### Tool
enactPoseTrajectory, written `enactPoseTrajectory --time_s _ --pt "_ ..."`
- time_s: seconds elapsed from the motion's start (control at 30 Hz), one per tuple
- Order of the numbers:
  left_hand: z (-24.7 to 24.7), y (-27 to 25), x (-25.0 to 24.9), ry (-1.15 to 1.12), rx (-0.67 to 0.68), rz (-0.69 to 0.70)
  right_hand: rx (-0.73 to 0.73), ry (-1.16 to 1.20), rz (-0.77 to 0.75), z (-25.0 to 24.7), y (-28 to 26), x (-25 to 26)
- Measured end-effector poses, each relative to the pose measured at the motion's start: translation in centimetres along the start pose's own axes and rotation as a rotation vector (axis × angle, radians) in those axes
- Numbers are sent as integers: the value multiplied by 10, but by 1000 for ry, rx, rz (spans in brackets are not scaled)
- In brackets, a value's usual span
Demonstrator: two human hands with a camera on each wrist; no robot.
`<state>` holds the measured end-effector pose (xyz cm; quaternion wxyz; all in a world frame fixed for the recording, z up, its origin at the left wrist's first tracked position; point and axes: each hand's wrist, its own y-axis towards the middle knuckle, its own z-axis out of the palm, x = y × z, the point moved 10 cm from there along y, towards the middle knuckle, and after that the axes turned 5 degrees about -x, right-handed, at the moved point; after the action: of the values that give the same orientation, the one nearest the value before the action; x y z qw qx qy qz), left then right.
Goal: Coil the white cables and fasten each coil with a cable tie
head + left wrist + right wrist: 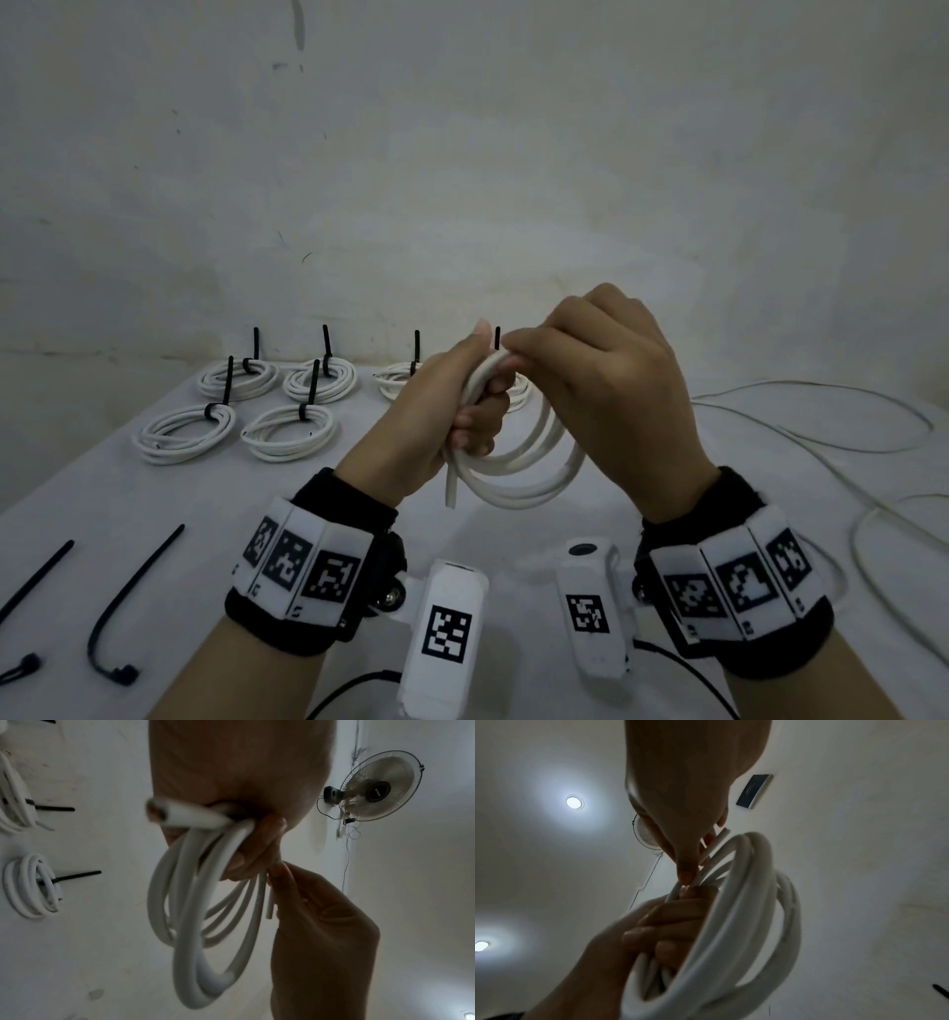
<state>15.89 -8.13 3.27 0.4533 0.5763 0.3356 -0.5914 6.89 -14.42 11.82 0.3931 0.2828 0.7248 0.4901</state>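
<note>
A white cable coil hangs in the air above the table. My left hand grips its bunched top with curled fingers, one cut end poking down by the palm. My right hand pinches the other cable end at the top of the coil, thumb against fingertips. In the left wrist view the coil dangles below my left hand, and my right hand holds the thin end beside it. The right wrist view shows my right hand pinching the cable end above the coil.
Several tied white coils with black cable ties lie at the back left of the white table. Two loose black cable ties lie at front left. Uncoiled white cables sprawl on the right. A wall fan hangs behind.
</note>
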Motion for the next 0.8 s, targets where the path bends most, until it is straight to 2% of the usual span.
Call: enactPoseTrajectory --time_s 0.17,0.23,0.47,0.6,0.67,0.73,0.8 --pt "2 -3 0 70 38 -2 0 33 32 -4 1 -8" --pt "4 -4 -2 70 59 11 14 89 88 0 -1 -15" --pt "5 -6 -4 44 85 54 183 455 403 20 -9 -42" --pt "4 -4 -5 42 28 73 289 577 615 28 -19 -53" --pt "2 -3 -6 30 -1 82 375 658 675 33 -24 -52" --pt "-1 -2 -6 -12 -13 88 445 616 572 37 -23 -42" --pt "-5 -2 -7 -50 7 77 408 494 402 38 -17 -30"
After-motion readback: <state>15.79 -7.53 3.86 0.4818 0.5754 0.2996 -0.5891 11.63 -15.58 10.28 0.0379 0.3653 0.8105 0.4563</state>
